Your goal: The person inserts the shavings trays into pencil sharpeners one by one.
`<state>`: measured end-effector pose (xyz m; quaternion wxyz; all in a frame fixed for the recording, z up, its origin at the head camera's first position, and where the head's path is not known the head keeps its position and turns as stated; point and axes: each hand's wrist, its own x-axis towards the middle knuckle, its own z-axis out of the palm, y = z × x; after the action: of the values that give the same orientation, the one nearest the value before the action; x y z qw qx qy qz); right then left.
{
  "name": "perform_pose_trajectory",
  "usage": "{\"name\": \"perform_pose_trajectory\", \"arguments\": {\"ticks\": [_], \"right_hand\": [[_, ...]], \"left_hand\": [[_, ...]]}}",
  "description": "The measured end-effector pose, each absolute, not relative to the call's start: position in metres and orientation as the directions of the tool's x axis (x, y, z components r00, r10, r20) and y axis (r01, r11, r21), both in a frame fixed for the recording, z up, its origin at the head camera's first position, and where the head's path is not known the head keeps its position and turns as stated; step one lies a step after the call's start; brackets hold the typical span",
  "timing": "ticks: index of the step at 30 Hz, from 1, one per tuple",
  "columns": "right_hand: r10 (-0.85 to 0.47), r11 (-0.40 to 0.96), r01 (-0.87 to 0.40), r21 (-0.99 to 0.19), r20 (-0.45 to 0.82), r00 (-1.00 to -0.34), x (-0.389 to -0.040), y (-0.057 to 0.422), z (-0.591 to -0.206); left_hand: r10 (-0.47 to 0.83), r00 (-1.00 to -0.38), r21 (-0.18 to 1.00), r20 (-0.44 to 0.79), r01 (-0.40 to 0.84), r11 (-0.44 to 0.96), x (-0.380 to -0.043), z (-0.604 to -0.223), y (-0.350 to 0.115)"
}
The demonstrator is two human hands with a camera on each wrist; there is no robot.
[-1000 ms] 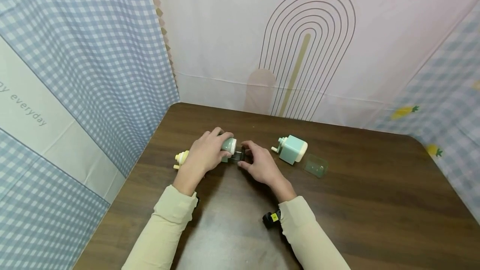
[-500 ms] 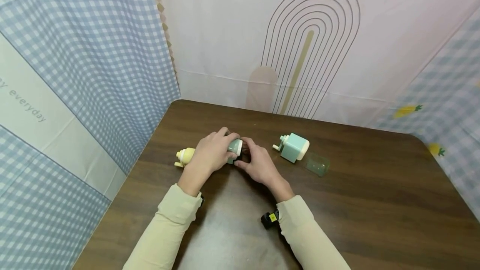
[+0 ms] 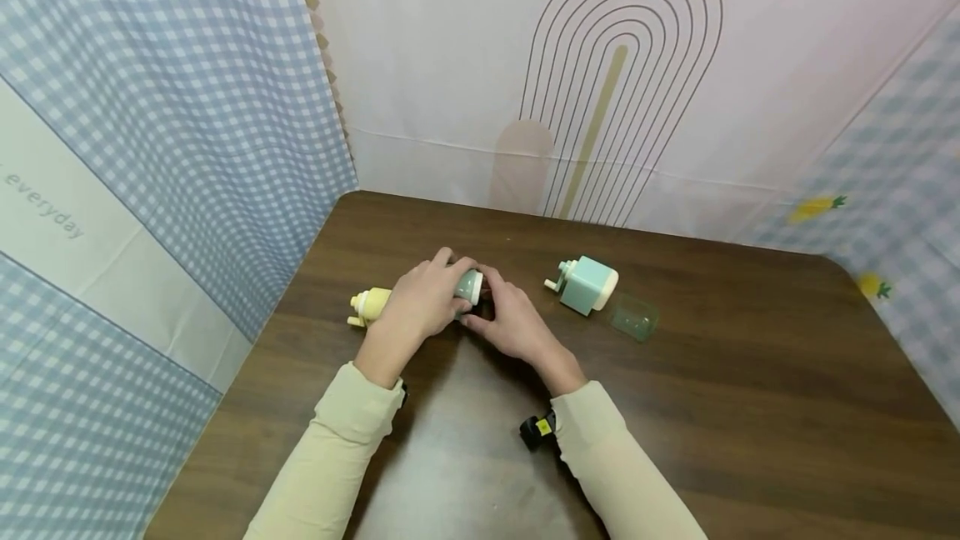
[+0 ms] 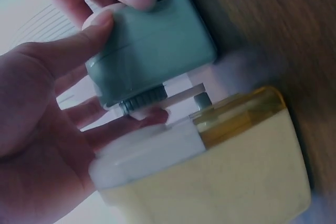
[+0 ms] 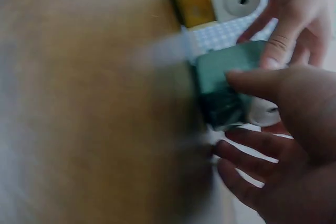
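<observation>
My left hand (image 3: 423,298) grips a green crank pencil sharpener (image 4: 152,45) between thumb and fingers, its crank (image 4: 181,96) toward the yellow sharpener in the left wrist view. From the other side my right hand (image 3: 517,323) holds the same sharpener, thumb lying on its side and fingers curving below. A dark see-through shavings drawer (image 5: 226,109) sits in the sharpener's front, partly hidden by the right hand. Beside the left hand lies a yellow crank pencil sharpener (image 3: 375,304) with an amber drawer (image 5: 197,6).
A light teal crank pencil sharpener (image 3: 587,283) lies right of my right hand on the brown wooden table (image 3: 750,373). Next to it is a clear shavings drawer (image 3: 634,319). Patterned cloth (image 3: 420,65) hangs along the back and sides.
My right hand has moved left against the green sharpener, and the dark drawer it held outside the body now sits in it. The teal sharpener and clear drawer stay put.
</observation>
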<state>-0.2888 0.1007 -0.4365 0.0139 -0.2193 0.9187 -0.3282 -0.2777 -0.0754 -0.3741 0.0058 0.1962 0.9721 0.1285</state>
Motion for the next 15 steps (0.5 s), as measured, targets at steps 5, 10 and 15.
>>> {"name": "perform_pose_trajectory", "arguments": {"ticks": [5,10,15], "right_hand": [[-0.498,0.703,-0.445,-0.555,0.063,-0.865,-0.284,0.114,-0.42],[-0.471,0.788,-0.457,-0.412,0.073,-0.879,-0.28,0.13,-0.399],[-0.413,0.835,-0.436,-0.335,0.14,-0.9,-0.28,0.146,-0.381]], "left_hand": [[0.398,-0.917,0.301,0.018,0.385,0.873,-0.278,-0.372,-0.083],[0.407,-0.91,0.317,0.076,0.409,0.856,-0.279,-0.365,-0.088],[0.428,-0.886,0.317,0.177,0.463,0.828,-0.279,-0.361,-0.09]]}}
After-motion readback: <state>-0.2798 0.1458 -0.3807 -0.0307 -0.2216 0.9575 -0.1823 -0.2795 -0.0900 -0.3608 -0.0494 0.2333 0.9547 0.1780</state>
